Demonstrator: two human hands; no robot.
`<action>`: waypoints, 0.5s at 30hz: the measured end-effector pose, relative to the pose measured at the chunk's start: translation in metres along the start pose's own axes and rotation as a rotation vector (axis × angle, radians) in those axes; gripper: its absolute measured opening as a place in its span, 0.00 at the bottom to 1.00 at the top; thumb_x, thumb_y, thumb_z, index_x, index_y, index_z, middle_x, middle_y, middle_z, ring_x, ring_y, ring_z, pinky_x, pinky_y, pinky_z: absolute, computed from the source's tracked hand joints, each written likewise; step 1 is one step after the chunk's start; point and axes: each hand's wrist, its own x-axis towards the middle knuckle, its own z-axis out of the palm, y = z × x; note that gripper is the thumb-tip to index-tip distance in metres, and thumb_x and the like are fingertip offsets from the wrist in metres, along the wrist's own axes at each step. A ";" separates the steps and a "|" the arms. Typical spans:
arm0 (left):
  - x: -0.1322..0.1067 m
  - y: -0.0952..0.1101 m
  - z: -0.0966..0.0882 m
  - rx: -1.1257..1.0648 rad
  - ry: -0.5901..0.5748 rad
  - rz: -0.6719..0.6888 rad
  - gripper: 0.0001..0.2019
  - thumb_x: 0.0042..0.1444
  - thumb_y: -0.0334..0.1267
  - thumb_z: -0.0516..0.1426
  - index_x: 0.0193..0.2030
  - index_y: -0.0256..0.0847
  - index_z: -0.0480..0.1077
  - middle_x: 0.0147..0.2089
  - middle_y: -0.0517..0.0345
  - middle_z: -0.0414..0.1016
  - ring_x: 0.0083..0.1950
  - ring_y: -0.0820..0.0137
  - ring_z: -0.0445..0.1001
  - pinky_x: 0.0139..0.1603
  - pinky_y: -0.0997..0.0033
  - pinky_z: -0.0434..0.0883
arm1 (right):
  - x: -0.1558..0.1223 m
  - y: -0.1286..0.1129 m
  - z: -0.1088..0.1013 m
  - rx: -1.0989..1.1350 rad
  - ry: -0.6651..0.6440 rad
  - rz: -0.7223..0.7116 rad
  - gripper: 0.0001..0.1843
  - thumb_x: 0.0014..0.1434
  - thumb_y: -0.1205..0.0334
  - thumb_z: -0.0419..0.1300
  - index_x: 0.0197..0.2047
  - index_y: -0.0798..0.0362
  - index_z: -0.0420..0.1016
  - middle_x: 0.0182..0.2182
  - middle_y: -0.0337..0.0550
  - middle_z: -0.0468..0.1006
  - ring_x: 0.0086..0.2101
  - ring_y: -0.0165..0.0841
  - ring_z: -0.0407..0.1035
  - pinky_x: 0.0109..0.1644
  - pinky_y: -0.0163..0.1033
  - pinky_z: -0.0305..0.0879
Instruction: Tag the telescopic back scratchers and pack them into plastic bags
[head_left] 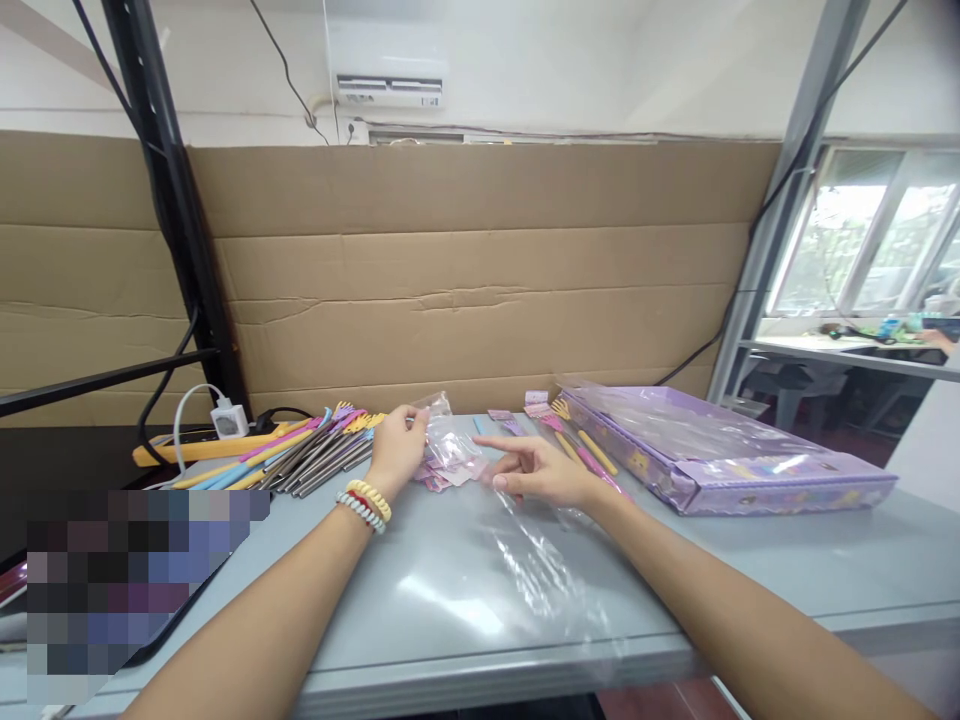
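My left hand (401, 450) pinches the top of a small clear plastic bag (444, 428) between thumb and fingers. Beneath it lies a small pile of pink printed cards (448, 477). To the right, my right hand (544, 472) hovers with its index finger stretched toward the bag and the other fingers loosely bent; I see nothing gripped in it. Long clear plastic film (536, 565) runs from below that hand to the table's front edge. Left of my left hand is a heap of back scratchers (315, 455) with metal rods and coloured handles.
Several more back scratchers (577, 445) lie behind my right hand. A purple box (720, 455) covered in clear film stands at the right on the grey table (420, 620). Cardboard (480, 270) walls off the back. A white plug (229, 418) sits in a power strip at left.
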 end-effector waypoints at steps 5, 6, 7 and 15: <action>0.011 -0.008 -0.012 -0.059 0.216 -0.038 0.13 0.53 0.46 0.51 0.30 0.38 0.65 0.20 0.60 0.67 0.23 0.71 0.66 0.25 0.73 0.62 | -0.001 -0.001 0.000 -0.022 -0.066 0.084 0.17 0.45 0.57 0.65 0.37 0.59 0.78 0.22 0.42 0.74 0.17 0.22 0.58 0.20 0.30 0.55; 0.012 -0.007 -0.013 -0.119 0.220 -0.041 0.13 0.53 0.47 0.51 0.30 0.38 0.64 0.20 0.61 0.66 0.22 0.72 0.65 0.24 0.73 0.62 | -0.001 -0.001 0.000 -0.030 -0.024 0.069 0.16 0.45 0.57 0.65 0.35 0.60 0.78 0.21 0.41 0.74 0.17 0.22 0.58 0.19 0.30 0.55; 0.012 -0.007 -0.013 -0.202 0.199 -0.039 0.14 0.53 0.49 0.50 0.31 0.38 0.63 0.19 0.62 0.65 0.20 0.73 0.64 0.23 0.74 0.61 | 0.000 -0.001 0.000 -0.042 0.042 0.042 0.15 0.44 0.58 0.65 0.34 0.59 0.78 0.21 0.41 0.74 0.17 0.22 0.58 0.19 0.30 0.55; 0.004 -0.003 -0.007 -0.477 -0.093 0.008 0.21 0.51 0.58 0.48 0.40 0.40 0.58 0.18 0.67 0.65 0.15 0.75 0.61 0.17 0.76 0.58 | -0.004 -0.013 -0.032 0.018 1.005 -0.278 0.26 0.46 0.56 0.64 0.48 0.57 0.71 0.21 0.37 0.71 0.18 0.25 0.61 0.20 0.32 0.59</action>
